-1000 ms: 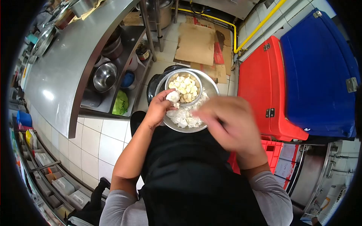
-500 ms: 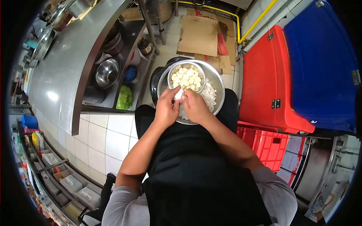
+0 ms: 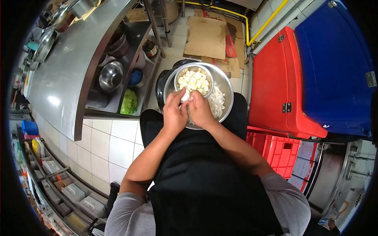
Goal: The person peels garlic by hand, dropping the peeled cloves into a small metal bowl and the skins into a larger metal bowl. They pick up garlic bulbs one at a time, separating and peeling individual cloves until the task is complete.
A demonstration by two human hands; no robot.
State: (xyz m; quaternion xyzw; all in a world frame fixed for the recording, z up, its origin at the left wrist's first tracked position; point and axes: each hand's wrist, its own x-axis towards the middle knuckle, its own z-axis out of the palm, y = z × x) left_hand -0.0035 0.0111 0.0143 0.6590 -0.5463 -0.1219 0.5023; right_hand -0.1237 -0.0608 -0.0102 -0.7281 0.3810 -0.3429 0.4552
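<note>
A white garlic bulb (image 3: 186, 96) is pinched in my left hand (image 3: 174, 112), above the near rim of a small metal bowl (image 3: 213, 83). My right hand (image 3: 200, 109) has its fingers closed against the right side of the same bulb; the fingertips partly hide it. Peeled garlic cloves (image 3: 193, 80) fill the small bowl, which sits inside a larger metal basin (image 3: 229, 94). White papery garlic skins (image 3: 216, 101) lie in the basin, right of the small bowl. The basin rests between my knees.
A steel table (image 3: 63, 74) with a lower shelf stands at the left, holding an empty-looking metal bowl (image 3: 111, 76) and a green bag (image 3: 128, 102). At the right are a red and blue cooler box (image 3: 275, 82) and a red crate (image 3: 275, 153). Flattened cardboard (image 3: 204, 37) covers the floor ahead.
The fingers have shifted slightly around the garlic bulb, and more of its white surface shows. Both hands stay over the basin; the view has moved a little.
</note>
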